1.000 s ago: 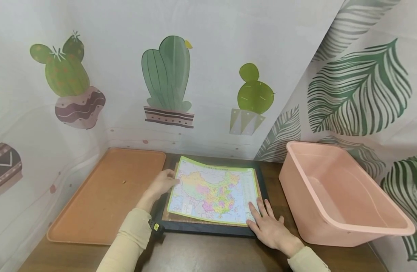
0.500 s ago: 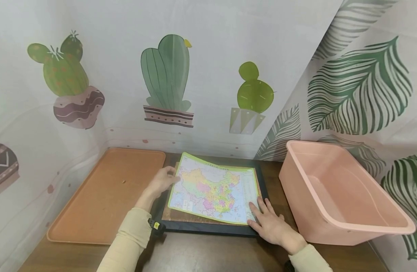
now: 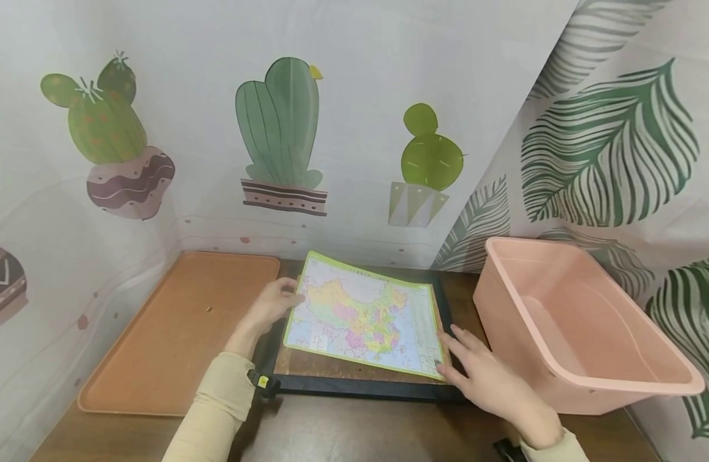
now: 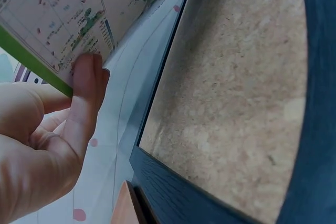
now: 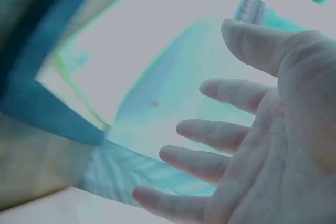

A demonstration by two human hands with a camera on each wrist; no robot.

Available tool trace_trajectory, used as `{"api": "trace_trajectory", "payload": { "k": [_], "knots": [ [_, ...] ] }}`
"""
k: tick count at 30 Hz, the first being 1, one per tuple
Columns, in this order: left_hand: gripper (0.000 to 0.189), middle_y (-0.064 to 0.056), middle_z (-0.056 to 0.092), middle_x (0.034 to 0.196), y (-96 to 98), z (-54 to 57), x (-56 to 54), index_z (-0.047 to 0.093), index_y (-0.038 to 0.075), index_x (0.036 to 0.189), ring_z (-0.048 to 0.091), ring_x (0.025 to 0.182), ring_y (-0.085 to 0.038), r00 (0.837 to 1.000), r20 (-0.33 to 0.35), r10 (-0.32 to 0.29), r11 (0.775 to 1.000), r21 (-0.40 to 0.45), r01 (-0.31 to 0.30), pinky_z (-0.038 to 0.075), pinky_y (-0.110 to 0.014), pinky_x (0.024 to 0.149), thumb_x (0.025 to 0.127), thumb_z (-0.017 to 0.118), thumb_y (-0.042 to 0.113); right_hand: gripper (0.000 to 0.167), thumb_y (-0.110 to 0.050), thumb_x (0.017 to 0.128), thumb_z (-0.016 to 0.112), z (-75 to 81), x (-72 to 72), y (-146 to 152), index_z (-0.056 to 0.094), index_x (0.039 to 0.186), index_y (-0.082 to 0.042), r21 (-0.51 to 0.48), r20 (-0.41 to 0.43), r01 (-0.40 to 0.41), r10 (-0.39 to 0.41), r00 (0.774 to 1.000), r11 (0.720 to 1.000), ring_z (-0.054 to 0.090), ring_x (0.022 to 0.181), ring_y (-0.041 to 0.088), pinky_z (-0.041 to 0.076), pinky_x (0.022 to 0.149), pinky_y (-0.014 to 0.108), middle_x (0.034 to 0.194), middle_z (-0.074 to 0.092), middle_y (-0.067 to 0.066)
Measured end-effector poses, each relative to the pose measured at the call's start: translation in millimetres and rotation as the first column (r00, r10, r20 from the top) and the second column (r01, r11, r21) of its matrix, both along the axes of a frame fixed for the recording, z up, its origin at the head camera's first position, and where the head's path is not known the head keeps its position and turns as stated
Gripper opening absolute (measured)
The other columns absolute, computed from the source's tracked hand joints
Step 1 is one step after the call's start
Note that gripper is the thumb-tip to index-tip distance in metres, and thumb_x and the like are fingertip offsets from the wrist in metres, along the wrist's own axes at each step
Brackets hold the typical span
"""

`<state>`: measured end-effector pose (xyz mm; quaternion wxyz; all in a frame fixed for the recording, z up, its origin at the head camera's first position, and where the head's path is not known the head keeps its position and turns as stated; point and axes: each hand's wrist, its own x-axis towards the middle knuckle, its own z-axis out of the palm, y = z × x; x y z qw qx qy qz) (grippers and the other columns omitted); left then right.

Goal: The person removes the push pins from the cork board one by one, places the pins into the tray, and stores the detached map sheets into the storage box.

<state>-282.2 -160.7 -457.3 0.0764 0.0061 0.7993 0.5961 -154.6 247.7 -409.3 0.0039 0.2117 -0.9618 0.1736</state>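
Note:
A map sheet (image 3: 354, 314) of China with a green border lies tilted over a dark-framed cork board (image 3: 325, 363). My left hand (image 3: 271, 304) pinches the left edge of the map, which is raised off the board. In the left wrist view, the fingers of that hand (image 4: 73, 114) hold the green-edged sheet (image 4: 58, 19) beside the bare cork (image 4: 236, 87). At the map's lower right corner is my right hand (image 3: 493, 382), its fingertips right by the edge. The right wrist view shows this hand (image 5: 252, 129) with fingers spread and nothing in its grasp.
To the left lies a shallow orange-brown tray (image 3: 152, 359) with one tiny object (image 3: 209, 309) on it. A deep pink tub (image 3: 516, 346) stands close on the right. Behind the brown table (image 3: 354, 427) hangs a cactus-printed curtain (image 3: 354, 128).
My left hand has lifted the map's left side higher, and the map's near edge has shifted up off the board's front. My right hand has drawn back to the right, off the map.

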Motion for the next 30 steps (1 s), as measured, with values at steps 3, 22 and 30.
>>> {"api": "trace_trajectory", "payload": {
  "k": [3,22,30],
  "knots": [
    [0.041,-0.018,0.066,0.106,0.2,1.6,0.1,0.048,-0.001,0.131,0.068,0.086,-0.026,1.000,-0.007,-0.003,1.000,0.021,0.003,0.056,-0.042,0.081,0.095,0.063,0.011,0.060,-0.042,0.096,0.061,15.2,7.3,5.2,0.049,0.143,-0.006,-0.032,-0.085,0.001,-0.004,0.996,0.999,0.042,0.129,0.048,0.043,0.094,0.062,0.145,0.040,0.027],
    [0.043,-0.021,0.064,0.107,7.5,15.8,1.2,0.044,-0.003,0.134,0.067,0.090,-0.027,1.000,-0.019,-0.023,0.996,0.086,0.025,0.056,-0.042,0.081,0.096,0.061,0.009,0.045,-0.019,0.072,0.087,63.3,35.8,91.1,0.069,0.113,-0.012,-0.107,-0.533,0.069,-0.116,0.838,0.992,0.058,0.075,0.012,0.041,0.070,0.022,0.107,0.064,0.003],
    [0.048,-0.021,0.063,0.114,8.4,32.7,3.0,0.042,-0.001,0.137,0.066,0.097,-0.030,0.999,-0.030,-0.028,0.995,0.097,0.031,0.054,-0.045,0.086,0.097,0.061,0.015,0.038,-0.032,0.073,0.086,63.7,36.3,128.0,0.070,0.102,-0.013,-0.079,-0.383,0.208,-0.222,0.897,0.975,0.064,0.088,0.034,0.046,0.070,0.039,0.101,0.069,0.008]
  ]
}}
